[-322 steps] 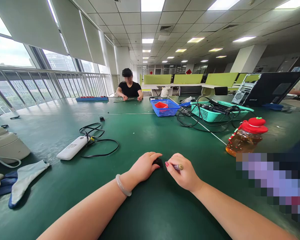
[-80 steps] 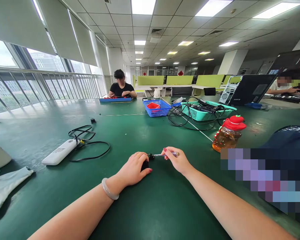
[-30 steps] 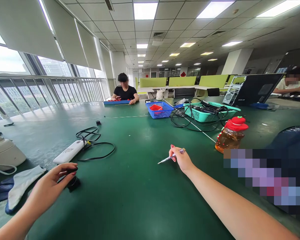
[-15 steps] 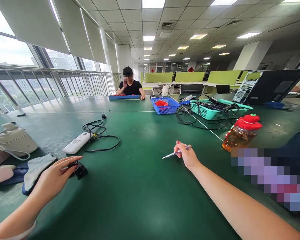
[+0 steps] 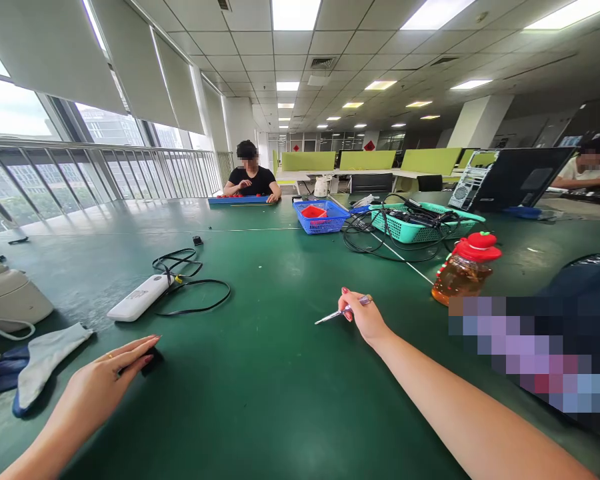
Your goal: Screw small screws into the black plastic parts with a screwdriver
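Observation:
At the left, my left hand [image 5: 103,387] is closed over a small black object [image 5: 153,362], its thumb and fingers on either side. Most of that object is hidden under the fingers, so its kind does not show. My right hand [image 5: 364,317] pinches a slim screwdriver [image 5: 343,311] with a clear purplish handle. The metal shaft points left and down, its tip just above or on the green table [image 5: 260,407]; I cannot tell which. Beyond my left hand lies a white power bank [image 5: 141,298] with a black cable [image 5: 213,305] looped beside it.
Blue and white gloves [image 5: 47,363] and a pale bottle [image 5: 13,297] lie at the left. A red-lidded bottle [image 5: 464,272] stands right of my right hand. Farther back are a blue basket [image 5: 325,223] and a teal basket [image 5: 415,231] of cables. A person [image 5: 250,180] sits opposite.
The view has shifted slightly. My left hand has come a little nearer to me and covers more of the black object. My right hand still holds the screwdriver in much the same place.

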`<state>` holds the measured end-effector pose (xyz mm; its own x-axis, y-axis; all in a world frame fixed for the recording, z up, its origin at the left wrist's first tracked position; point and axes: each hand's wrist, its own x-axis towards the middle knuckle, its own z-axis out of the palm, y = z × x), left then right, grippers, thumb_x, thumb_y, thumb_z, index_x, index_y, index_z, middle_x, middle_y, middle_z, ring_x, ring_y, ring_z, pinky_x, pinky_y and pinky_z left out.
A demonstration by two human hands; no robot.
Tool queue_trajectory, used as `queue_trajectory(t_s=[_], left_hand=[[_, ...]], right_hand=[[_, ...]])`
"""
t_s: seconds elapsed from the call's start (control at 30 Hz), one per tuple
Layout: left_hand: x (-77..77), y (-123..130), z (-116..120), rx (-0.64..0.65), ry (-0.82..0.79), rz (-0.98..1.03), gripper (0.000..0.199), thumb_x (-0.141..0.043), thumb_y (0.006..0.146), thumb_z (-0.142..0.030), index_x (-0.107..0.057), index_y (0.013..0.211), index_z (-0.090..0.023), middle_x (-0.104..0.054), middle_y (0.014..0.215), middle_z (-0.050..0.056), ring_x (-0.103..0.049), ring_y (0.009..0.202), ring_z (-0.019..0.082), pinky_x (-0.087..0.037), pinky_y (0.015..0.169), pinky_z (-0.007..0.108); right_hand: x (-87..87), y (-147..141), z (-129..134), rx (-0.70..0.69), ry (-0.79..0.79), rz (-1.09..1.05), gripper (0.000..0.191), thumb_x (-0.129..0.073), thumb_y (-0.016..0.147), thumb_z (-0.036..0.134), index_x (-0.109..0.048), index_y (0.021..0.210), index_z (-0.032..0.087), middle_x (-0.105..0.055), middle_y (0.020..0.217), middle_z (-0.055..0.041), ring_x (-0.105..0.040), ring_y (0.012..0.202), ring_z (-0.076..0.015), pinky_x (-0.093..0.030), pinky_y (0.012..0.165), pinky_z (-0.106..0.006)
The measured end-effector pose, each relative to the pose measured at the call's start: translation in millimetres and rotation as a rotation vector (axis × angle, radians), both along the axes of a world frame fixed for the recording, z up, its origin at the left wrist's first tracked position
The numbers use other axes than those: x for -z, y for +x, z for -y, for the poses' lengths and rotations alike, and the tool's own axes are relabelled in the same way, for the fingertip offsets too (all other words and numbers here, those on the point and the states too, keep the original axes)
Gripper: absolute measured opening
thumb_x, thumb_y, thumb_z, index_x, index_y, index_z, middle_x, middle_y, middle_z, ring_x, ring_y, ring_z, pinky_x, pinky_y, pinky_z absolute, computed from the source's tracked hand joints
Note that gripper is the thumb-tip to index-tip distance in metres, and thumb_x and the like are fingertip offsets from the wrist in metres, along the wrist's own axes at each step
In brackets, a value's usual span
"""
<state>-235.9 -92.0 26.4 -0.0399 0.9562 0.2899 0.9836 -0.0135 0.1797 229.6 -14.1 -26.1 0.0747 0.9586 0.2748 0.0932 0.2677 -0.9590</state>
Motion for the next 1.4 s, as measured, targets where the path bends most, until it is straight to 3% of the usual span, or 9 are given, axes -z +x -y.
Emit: queue_trajectory(t_s=[0.33,0.57,0.87,1.23,1.4], left_hand=[[9.1,-6.9,0.0,-0.025,0.06,0.007,0.038,-0.046,0.082,-0.046,-0.072,0.107,-0.036,-0.071,0.112,-0.01,-0.071,0.097,0.022,-0.056,0.085,0.032],[11.1,-5.7,4.3,-0.013,0.019,-0.098,0.044,-0.037,0.086,-0.038,-0.064,0.122,-0.039,-0.062,0.127,-0.012,-0.071,0.098,0.021,-0.058,0.075,0.029],[12.6,-5.0,3.1,-0.078,0.012,-0.085,0.045,-0.038,0.088,-0.041,-0.064,0.123,-0.031,-0.066,0.123,-0.006,-0.069,0.103,0.026,-0.057,0.082,0.035],[11.0,-6.7,1.3,-0.054,0.002,-0.064,0.042,-0.038,0.088,-0.044,-0.066,0.119,-0.035,-0.064,0.124,-0.011,-0.066,0.11,0.025,-0.055,0.087,0.034],[13.8,-6.4,4.5,-0.047,0.037,-0.107,0.039,-0.043,0.089,-0.04,-0.065,0.12,-0.037,-0.065,0.123,-0.01,-0.069,0.102,0.024,-0.058,0.082,0.034]], right_hand=[[0.2,-0.2,-0.7,-0.001,-0.014,-0.001,0.057,-0.053,0.081,0.067,-0.057,0.05,0.02,-0.043,0.043,0.002,-0.041,0.045,-0.0113,-0.033,0.048,-0.026],[-2.0,-1.5,1.4,-0.005,-0.008,0.004,0.057,-0.053,0.081,0.067,-0.057,0.05,0.02,-0.042,0.044,0.002,-0.04,0.045,-0.0109,-0.034,0.047,-0.026],[-5.2,-3.2,2.7,-0.006,-0.009,-0.008,0.057,-0.055,0.079,0.068,-0.056,0.049,0.019,-0.041,0.045,0.0021,-0.039,0.045,-0.0105,-0.033,0.047,-0.026],[-2.4,-1.8,1.9,-0.017,-0.016,0.0,0.056,-0.054,0.081,0.066,-0.057,0.051,0.019,-0.042,0.045,0.0021,-0.039,0.046,-0.0107,-0.032,0.048,-0.026],[-3.6,-1.9,2.6,-0.011,-0.012,0.015,0.056,-0.053,0.08,0.067,-0.057,0.051,0.019,-0.042,0.045,0.0021,-0.039,0.045,-0.0108,-0.032,0.048,-0.026]])
